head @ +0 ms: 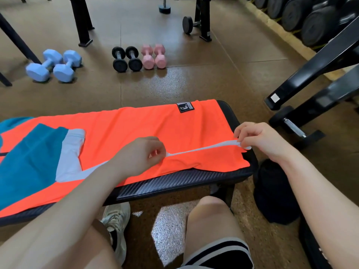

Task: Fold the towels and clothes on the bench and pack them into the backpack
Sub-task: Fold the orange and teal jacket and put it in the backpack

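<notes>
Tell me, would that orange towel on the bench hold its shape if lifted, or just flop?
Probably flop: the orange towel lies flat and drapes over the bench edge, so it looks thin and limp. It seems light too. The white edge pinched between the left hand and right hand stretches taut only under tension.

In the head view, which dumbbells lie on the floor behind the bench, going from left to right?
Two light blue dumbbells → two black dumbbells → two pink dumbbells. Each pair lies side by side. Farther back, past the pink pair, another dark dumbbell lies by a rack foot.
</notes>
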A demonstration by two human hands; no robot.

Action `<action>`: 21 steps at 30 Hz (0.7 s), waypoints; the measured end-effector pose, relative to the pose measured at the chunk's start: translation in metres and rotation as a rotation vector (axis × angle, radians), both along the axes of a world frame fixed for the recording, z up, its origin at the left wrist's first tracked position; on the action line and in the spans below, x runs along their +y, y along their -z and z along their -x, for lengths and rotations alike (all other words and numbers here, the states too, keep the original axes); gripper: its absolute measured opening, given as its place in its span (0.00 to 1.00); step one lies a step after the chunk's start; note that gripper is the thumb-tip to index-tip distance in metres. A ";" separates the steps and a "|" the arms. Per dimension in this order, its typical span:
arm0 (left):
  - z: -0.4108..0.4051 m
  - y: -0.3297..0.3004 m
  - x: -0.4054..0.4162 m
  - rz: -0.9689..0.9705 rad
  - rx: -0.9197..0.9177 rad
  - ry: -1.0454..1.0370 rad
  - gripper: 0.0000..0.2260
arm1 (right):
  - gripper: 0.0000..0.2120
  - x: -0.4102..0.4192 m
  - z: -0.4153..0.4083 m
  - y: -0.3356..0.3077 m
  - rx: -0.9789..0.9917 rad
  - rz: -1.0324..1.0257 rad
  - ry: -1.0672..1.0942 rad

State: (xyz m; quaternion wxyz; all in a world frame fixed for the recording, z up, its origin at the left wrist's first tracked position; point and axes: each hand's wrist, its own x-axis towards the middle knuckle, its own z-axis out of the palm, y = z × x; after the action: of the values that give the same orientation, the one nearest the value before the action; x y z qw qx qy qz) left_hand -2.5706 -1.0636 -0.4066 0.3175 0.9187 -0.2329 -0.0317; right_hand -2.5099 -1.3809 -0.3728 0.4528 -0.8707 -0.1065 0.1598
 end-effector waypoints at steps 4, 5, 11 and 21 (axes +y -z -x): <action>0.004 -0.003 -0.005 0.048 -0.007 -0.018 0.13 | 0.05 0.002 0.004 -0.003 -0.026 -0.157 0.054; 0.005 -0.006 -0.007 0.078 0.025 -0.039 0.11 | 0.06 0.001 0.007 -0.003 -0.023 -0.217 0.072; -0.008 -0.004 -0.021 0.052 0.089 -0.193 0.06 | 0.09 0.005 -0.001 0.014 -0.087 0.185 0.166; -0.009 0.013 -0.019 -0.102 0.126 -0.197 0.08 | 0.09 0.006 0.014 0.025 0.044 0.089 0.219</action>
State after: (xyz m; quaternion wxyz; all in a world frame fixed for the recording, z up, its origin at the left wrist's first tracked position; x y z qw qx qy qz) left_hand -2.5612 -1.0823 -0.4194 0.2858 0.9483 -0.1189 -0.0700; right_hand -2.5242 -1.3753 -0.3982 0.4309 -0.8926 0.0066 0.1328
